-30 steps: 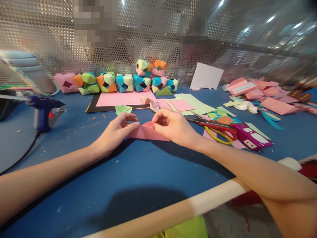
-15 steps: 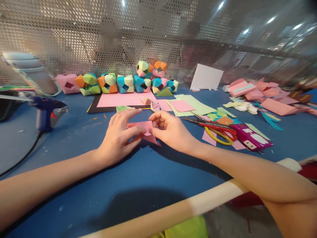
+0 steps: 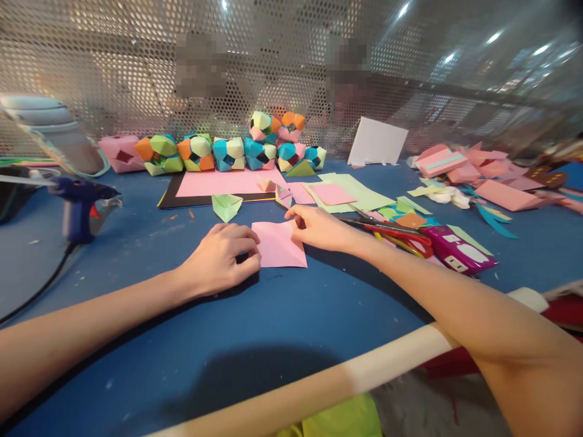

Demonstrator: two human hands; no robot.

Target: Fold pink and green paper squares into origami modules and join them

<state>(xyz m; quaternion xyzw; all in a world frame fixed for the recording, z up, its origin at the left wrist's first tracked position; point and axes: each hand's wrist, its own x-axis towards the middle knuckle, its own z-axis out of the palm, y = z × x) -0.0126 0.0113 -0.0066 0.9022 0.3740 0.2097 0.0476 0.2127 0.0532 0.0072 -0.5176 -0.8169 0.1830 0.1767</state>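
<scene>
A square of pink paper [image 3: 279,247] lies nearly flat on the blue table between my hands. At its left edge my left hand [image 3: 230,255] rests with curled fingers, the thumb and fingertips closed on the paper's side. My right hand [image 3: 314,227] pinches the upper right edge between thumb and fingers. Just beyond the sheet sits a folded light-green paper piece [image 3: 226,207]. A small folded pink piece [image 3: 283,195] stands behind my right hand.
Behind stands a row of folded paper balls [image 3: 229,153]. A blue glue gun [image 3: 79,206] with a cord is at left. Right lie scissors [image 3: 396,228], a purple power strip [image 3: 458,249] and a pink paper pile [image 3: 492,170]. A pale tube [image 3: 319,388] crosses the front edge.
The pink paper, partly folded and lifted before, is now opened out flat. My left hand has drawn lower and its fingers curled; my right hand moved slightly right. The light-green piece is uncovered.
</scene>
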